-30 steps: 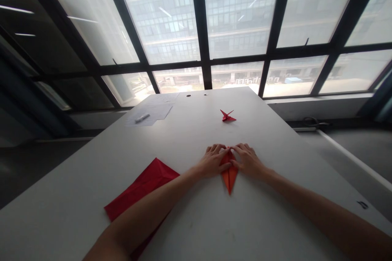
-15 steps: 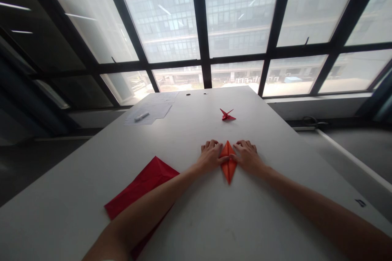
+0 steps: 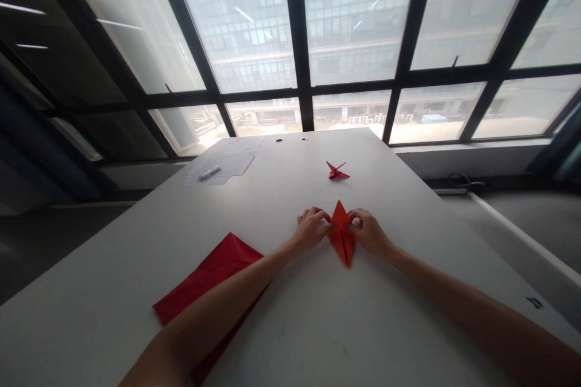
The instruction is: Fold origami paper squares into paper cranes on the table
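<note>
A folded orange-red paper kite shape (image 3: 342,232) lies on the white table (image 3: 318,326) in front of me, its long point toward me. My left hand (image 3: 311,228) pinches its left edge with curled fingers. My right hand (image 3: 368,231) pinches its right edge the same way. The upper tip of the paper stands up between the two hands.
A stack of red paper sheets (image 3: 213,281) lies under my left forearm. A finished red paper crane (image 3: 336,171) sits farther back. White sheets with a marker (image 3: 209,173) lie at the far left corner. Large windows rise behind the table.
Both hands went from pressing flat on the paper to pinching its side edges. The paper shape has lifted and turned slightly, its near point now swung to the right.
</note>
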`<action>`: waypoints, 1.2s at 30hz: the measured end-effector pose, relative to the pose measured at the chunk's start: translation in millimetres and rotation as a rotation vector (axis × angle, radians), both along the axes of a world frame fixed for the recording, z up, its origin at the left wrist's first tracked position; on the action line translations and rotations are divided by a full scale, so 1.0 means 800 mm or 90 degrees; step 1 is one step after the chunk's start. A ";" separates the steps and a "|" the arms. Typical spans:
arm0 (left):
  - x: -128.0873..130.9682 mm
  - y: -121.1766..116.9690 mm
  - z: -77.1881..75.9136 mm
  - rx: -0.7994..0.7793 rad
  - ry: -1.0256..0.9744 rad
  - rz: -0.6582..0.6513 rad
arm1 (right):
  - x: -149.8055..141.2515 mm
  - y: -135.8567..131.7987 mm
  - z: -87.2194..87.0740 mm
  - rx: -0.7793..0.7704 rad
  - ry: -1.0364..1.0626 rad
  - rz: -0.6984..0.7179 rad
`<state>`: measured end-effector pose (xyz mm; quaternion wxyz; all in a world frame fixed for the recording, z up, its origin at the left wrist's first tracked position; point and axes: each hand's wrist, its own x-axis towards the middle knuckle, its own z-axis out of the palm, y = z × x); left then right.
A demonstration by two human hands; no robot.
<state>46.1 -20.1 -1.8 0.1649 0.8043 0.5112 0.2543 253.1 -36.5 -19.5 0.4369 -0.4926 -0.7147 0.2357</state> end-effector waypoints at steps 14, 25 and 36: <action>0.004 0.007 0.004 -0.249 -0.492 -0.090 | -0.008 0.000 0.012 0.023 0.263 0.062; 0.004 -0.002 0.014 -0.329 -0.626 -0.111 | -0.008 0.001 0.011 -0.004 0.274 0.028; 0.011 -0.009 0.014 -0.381 -0.550 -0.137 | -0.009 0.002 0.003 -0.142 0.313 0.085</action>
